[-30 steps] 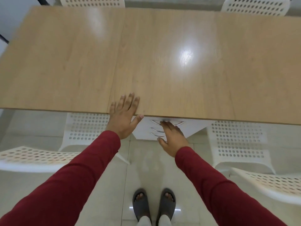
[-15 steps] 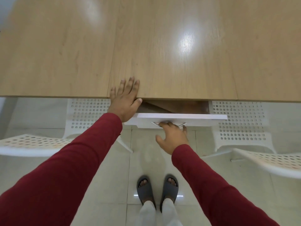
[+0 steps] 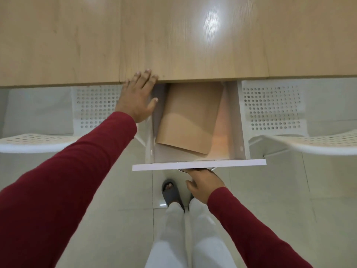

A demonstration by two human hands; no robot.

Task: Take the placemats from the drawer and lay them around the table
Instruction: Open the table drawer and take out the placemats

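A white drawer [image 3: 199, 164] stands pulled far out from under the light wooden table [image 3: 173, 39]. Inside it lies a stack of tan placemats [image 3: 189, 117], slightly askew, its far end hidden under the tabletop. My left hand [image 3: 138, 97] rests flat on the table's near edge, fingers straight, thumb beside the drawer's left wall. My right hand [image 3: 203, 180] is below the drawer front, its fingers hooked on the metal handle and mostly hidden by the front panel.
White perforated chairs stand at the left [image 3: 38, 141] and right [image 3: 313, 142] of the drawer, tucked under the table's edge. My feet in grey slippers [image 3: 171, 194] stand on the pale tiled floor just behind the drawer front.
My right hand has pulled the drawer from shut to far out, and the placemats have come into sight. My left hand has stayed on the table's edge.
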